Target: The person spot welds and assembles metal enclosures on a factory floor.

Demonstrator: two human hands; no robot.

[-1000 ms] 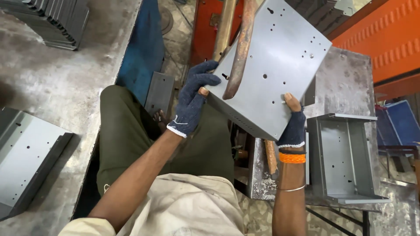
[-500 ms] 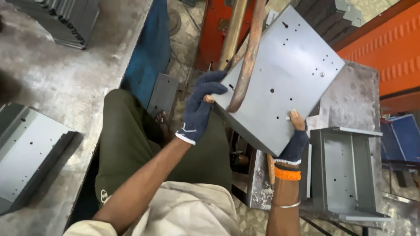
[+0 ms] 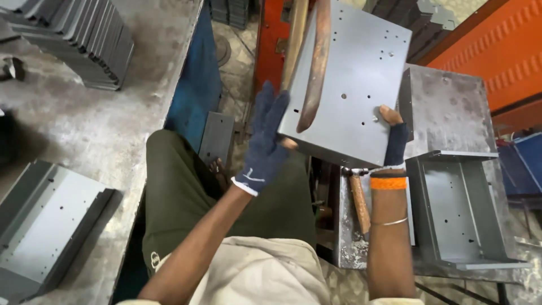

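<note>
Single head-worn view, steeply downward and close, over lap, both forearms and workbench.

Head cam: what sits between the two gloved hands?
The grey punched sheet-metal panel spans the gap between the left hand and right hand, one on each side edge. A rusty brown bar crosses its face.
</note>
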